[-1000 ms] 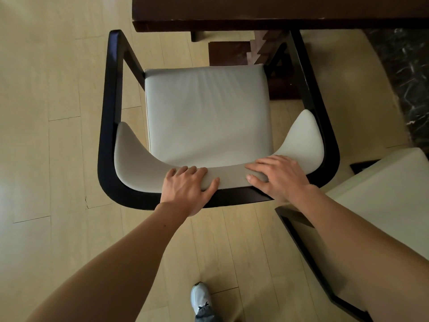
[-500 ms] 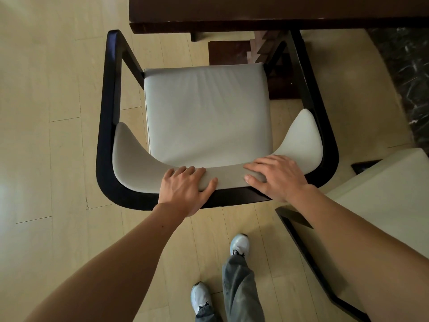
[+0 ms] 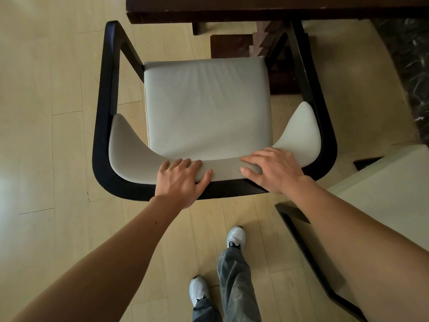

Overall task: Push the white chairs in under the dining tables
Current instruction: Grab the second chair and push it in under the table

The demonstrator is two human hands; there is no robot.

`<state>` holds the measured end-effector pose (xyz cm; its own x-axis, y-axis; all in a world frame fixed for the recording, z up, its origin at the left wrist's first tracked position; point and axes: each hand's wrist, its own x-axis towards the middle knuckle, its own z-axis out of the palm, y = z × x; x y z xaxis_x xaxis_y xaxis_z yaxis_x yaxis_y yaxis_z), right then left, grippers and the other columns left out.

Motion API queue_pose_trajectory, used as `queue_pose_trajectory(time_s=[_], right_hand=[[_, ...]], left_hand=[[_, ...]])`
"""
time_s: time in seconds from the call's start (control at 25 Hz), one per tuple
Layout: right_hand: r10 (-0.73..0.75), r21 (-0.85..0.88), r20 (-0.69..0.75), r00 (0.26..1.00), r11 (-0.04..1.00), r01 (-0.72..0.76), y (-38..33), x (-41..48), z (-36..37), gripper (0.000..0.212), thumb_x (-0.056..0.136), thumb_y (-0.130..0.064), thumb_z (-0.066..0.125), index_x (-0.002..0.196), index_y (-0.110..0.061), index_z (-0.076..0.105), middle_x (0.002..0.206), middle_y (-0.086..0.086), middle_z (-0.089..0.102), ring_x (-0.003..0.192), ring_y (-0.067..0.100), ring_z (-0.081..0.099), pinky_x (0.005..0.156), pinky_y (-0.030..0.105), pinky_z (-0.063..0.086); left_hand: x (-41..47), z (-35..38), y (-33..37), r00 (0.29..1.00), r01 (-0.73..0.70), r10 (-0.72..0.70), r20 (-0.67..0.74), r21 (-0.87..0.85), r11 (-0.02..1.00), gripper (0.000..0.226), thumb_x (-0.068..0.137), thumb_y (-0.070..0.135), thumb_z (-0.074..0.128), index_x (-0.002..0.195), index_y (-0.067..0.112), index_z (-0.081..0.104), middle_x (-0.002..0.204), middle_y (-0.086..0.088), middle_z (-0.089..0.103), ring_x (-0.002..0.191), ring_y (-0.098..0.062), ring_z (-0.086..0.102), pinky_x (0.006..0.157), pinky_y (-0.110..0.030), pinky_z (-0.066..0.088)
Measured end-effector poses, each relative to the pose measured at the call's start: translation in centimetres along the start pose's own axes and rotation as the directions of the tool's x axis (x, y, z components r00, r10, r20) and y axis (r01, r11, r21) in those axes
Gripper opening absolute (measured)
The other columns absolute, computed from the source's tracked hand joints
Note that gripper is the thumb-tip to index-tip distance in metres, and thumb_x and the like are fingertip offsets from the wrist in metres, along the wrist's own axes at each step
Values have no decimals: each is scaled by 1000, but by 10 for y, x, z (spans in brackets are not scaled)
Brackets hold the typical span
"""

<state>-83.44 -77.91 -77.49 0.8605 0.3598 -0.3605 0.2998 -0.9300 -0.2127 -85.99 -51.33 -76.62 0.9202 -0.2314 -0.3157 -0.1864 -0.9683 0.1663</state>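
Observation:
A white chair (image 3: 206, 108) with a black curved frame faces the dark wooden dining table (image 3: 267, 8) at the top of the view. Its front arm tips reach the table's edge, while the seat cushion stands out on the floor. My left hand (image 3: 181, 180) grips the top of the padded backrest left of centre, fingers curled over it. My right hand (image 3: 271, 168) rests on the backrest right of centre, fingers over the pad and thumb on its near face.
A second white chair (image 3: 380, 196) with a dark frame stands close at my right. The table's stepped wooden base (image 3: 234, 45) sits under the table ahead of the seat. Dark marble flooring (image 3: 413, 66) runs along the right. My feet stand behind the chair.
My right foot has stepped forward behind the chair. The chair has edged slightly toward the table, and both hands keep the same hold on the backrest.

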Motion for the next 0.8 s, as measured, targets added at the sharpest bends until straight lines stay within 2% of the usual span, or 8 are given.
queue_pose_trajectory(time_s=[0.8], right_hand=[[-12, -49, -25, 1000, 999, 11, -3, -2, 1, 70, 94, -70, 15, 132, -33, 61, 122, -4, 69, 110, 21, 62, 93, 40, 43]], left_hand=[[1, 2, -6, 1000, 5, -5, -16, 8, 1000, 67, 95, 66, 15, 122, 28, 64, 114, 3, 71, 112, -21, 62, 97, -40, 40]])
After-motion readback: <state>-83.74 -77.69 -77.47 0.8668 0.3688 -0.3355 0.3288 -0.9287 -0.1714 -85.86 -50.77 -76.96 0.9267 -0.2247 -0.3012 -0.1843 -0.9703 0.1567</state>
